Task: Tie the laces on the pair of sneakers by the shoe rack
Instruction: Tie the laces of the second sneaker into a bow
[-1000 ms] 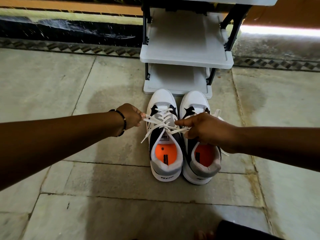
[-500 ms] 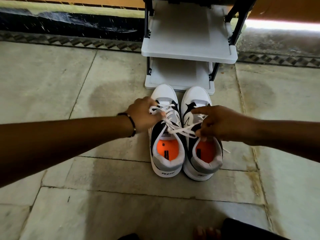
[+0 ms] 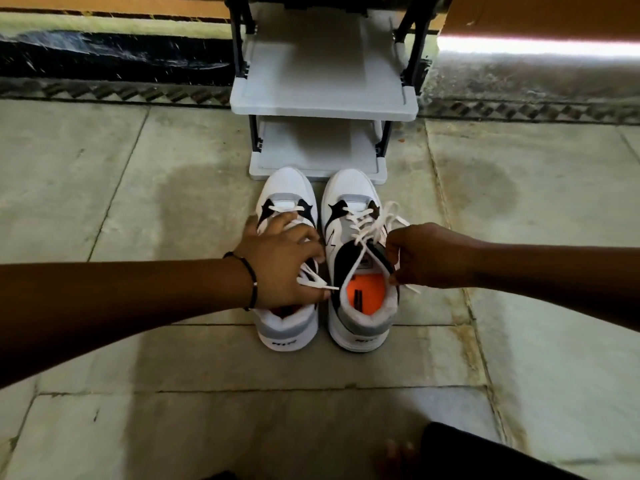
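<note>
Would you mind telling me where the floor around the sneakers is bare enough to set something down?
Bare floor lies left of the left sneaker and right of the right sneaker. It is crowded between the toes and the shoe rack, and over the laces, where the left hand and right hand work.

sneakers (image 3: 325,265) side by side on floor (image 3: 138,168) – shoe rack (image 3: 323,98) just behind

Smooth white leather-like sneakers (image 3: 322,265) with matt grey panels, flat woven cloth laces (image 3: 367,226), glossy orange insole (image 3: 369,292), matt grey plastic shoe rack (image 3: 322,88), rough stained stone floor (image 3: 138,188)
</note>
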A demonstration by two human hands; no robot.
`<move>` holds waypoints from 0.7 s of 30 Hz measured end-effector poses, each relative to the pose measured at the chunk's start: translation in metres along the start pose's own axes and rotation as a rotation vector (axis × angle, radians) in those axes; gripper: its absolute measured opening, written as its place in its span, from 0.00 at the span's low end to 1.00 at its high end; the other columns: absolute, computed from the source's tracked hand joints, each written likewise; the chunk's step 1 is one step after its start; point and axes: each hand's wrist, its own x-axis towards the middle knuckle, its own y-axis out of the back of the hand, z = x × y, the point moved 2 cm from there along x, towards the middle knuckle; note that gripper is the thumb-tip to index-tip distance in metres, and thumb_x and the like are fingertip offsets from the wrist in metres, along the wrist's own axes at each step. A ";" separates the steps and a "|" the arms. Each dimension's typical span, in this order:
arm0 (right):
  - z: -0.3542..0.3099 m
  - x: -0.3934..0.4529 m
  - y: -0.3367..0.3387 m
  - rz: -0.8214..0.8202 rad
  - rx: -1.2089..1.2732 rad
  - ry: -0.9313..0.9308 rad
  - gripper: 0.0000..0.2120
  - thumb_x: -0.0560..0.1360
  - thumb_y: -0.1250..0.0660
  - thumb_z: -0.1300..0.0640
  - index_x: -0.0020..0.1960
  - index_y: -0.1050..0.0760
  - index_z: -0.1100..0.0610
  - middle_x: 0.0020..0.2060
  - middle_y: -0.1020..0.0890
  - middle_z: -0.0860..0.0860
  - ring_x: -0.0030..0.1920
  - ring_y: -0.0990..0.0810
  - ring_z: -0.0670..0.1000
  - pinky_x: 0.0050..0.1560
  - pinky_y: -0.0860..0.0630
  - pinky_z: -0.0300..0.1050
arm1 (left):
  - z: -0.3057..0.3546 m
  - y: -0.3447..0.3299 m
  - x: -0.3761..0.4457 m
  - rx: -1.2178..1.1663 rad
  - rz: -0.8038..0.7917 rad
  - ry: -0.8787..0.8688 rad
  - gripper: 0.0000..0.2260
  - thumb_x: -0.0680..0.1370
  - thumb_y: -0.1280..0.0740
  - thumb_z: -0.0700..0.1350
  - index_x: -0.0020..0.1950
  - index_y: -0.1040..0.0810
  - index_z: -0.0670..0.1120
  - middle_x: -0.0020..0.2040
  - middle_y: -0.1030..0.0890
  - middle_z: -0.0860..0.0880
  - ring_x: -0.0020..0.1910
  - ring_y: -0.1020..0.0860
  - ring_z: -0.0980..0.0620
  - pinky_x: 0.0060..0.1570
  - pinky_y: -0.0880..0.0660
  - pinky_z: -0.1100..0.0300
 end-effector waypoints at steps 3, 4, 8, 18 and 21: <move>0.006 0.003 -0.001 0.021 0.028 0.001 0.12 0.71 0.30 0.52 0.52 0.27 0.55 0.35 0.29 0.44 0.36 0.27 0.47 0.31 0.31 0.36 | -0.008 -0.001 0.000 0.111 0.053 -0.052 0.30 0.62 0.49 0.73 0.59 0.31 0.61 0.70 0.36 0.59 0.75 0.49 0.49 0.69 0.54 0.35; 0.008 0.005 -0.001 0.009 0.094 -0.018 0.12 0.71 0.29 0.52 0.51 0.28 0.54 0.37 0.26 0.46 0.34 0.26 0.47 0.30 0.30 0.37 | -0.010 0.000 0.000 0.123 0.060 -0.058 0.32 0.61 0.51 0.73 0.60 0.32 0.62 0.70 0.35 0.59 0.75 0.49 0.49 0.69 0.55 0.35; 0.004 0.025 0.010 -0.026 0.356 -0.022 0.11 0.70 0.28 0.55 0.49 0.26 0.57 0.39 0.20 0.54 0.34 0.22 0.50 0.27 0.26 0.41 | -0.013 0.003 0.001 0.204 0.112 -0.119 0.34 0.63 0.51 0.73 0.61 0.30 0.58 0.69 0.31 0.54 0.74 0.44 0.44 0.66 0.60 0.30; -0.011 0.047 0.020 0.036 0.697 0.040 0.12 0.74 0.33 0.61 0.49 0.23 0.70 0.37 0.20 0.56 0.37 0.24 0.52 0.30 0.27 0.41 | 0.008 0.016 0.010 -0.071 0.284 -0.131 0.35 0.67 0.50 0.72 0.68 0.38 0.54 0.71 0.34 0.53 0.71 0.41 0.53 0.66 0.52 0.46; 0.001 0.032 0.021 0.130 0.831 0.116 0.11 0.74 0.34 0.60 0.48 0.22 0.69 0.36 0.17 0.54 0.37 0.23 0.51 0.30 0.27 0.38 | 0.015 0.019 0.029 -0.264 0.219 -0.033 0.26 0.68 0.48 0.68 0.58 0.28 0.56 0.59 0.25 0.53 0.63 0.31 0.52 0.55 0.47 0.57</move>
